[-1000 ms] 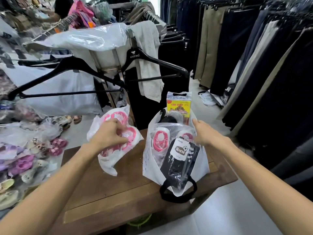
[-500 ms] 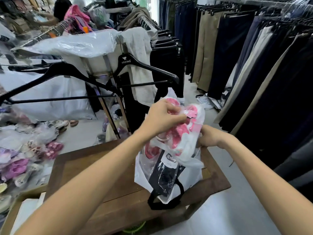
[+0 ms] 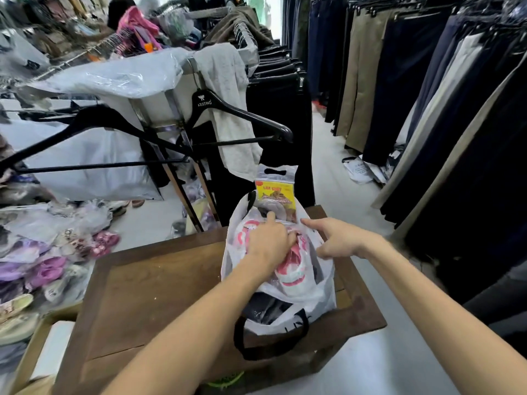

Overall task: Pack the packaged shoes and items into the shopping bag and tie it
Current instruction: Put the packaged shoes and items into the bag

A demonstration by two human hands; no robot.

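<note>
A white plastic shopping bag (image 3: 315,295) with a black handle (image 3: 271,350) stands on the right side of a wooden table (image 3: 156,280). A clear package of pink shoes (image 3: 293,270) lies in the bag's mouth on top of the other contents. My left hand (image 3: 266,242) grips this package from above and pushes it down. My right hand (image 3: 338,238) holds the bag's right rim, its index finger stretched out to the left. A yellow-labelled packet (image 3: 274,192) sticks up at the bag's far end. A dark packaged item (image 3: 263,307) shows through the bag's near side.
Black hangers (image 3: 239,111) hang on a metal rack just behind the table. Trousers (image 3: 427,109) line the right side of a narrow floor aisle (image 3: 328,166). A heap of bagged shoes (image 3: 42,266) lies at the left. A cardboard box (image 3: 42,352) sits at the table's near left.
My left hand carried the pink shoe package from the table's left over to the bag and lowered it into the mouth. My right hand stayed at the bag's rim.
</note>
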